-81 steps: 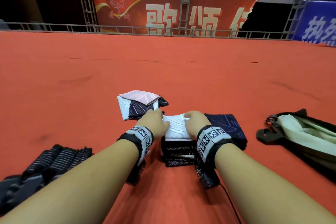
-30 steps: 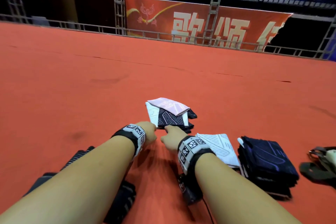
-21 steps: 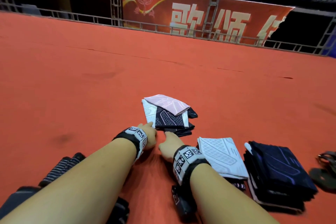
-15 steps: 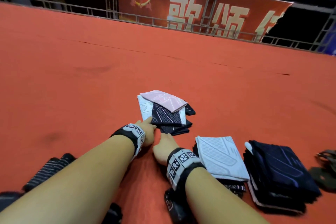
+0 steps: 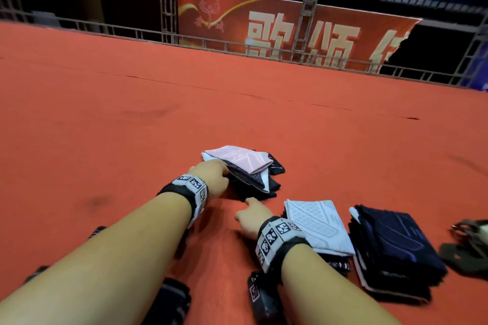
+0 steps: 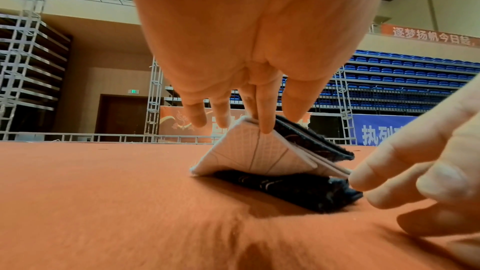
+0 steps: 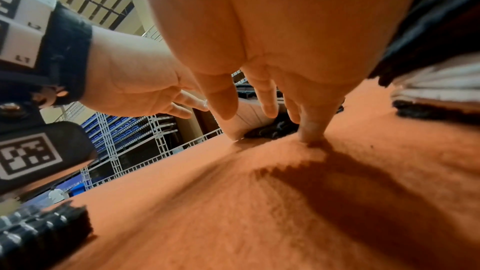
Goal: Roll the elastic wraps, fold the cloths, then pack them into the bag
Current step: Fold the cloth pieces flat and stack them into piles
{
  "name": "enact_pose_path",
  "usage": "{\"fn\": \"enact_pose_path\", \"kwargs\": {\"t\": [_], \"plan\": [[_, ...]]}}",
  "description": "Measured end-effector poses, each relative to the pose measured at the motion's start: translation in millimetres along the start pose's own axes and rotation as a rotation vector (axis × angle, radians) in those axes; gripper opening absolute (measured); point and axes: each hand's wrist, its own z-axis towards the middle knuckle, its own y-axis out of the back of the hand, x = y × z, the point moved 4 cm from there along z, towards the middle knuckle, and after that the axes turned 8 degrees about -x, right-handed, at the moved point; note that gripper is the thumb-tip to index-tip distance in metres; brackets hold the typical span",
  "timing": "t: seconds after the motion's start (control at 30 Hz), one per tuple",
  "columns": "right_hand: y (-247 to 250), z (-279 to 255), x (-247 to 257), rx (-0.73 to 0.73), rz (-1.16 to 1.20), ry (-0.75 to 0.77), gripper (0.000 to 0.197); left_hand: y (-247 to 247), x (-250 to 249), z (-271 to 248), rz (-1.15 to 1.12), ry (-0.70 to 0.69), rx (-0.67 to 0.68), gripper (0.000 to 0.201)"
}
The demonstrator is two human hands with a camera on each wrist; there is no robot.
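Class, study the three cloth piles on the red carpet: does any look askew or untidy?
Yes. The far pile topped by a pink cloth is askew: layers fan out at differing angles, and the left hand lifts its white cloth's edge. The two nearer piles look squarer.

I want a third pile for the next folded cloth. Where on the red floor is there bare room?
Bare floor lies beyond the white-topped stack and navy stack, right of the unfolded pile. Also left of the left hand. Between pile and stacks, the right hand crowds it.

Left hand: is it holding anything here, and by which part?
The left hand lifts the near edge of the white cloth in the far pile, thumb over it. The right hand holds nothing, fingertips reaching the dark cloth below.
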Motion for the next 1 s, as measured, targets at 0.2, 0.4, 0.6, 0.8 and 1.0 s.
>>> {"fn": "enact_pose_path", "kwargs": {"t": [0.2,0.4,0.6,0.8,1.0], "plan": [[24.1,-30.2,15.1,-0.046,0.005,0.038,0.051,30.6,-10.2,-36.5,-0.014,-0.054,-0.05,0.048],[42.5,-50.4,19.3,-0.13,0.04,0.013,0.055,49.7,-19.4,-59.8,-0.161,-0.125,-0.087,0.036],[56.9,-51.7,16.9,-0.324,0.205,-0.008,0.086,63.1,-20.4,-80.9,-0.324,-0.102,-0.083,0.03],[62.4,-47.3,23.2,-0.293,0.099,0.092,0.004,64.6,-2.0,-90.1,-0.503,-0.048,-0.093,0.021],[92.9,-67.4,29.1,-0.334,0.334,0.177,0.022,53.6,-4.0,-100.8,-0.597,-0.008,-0.034,0.048]]}}
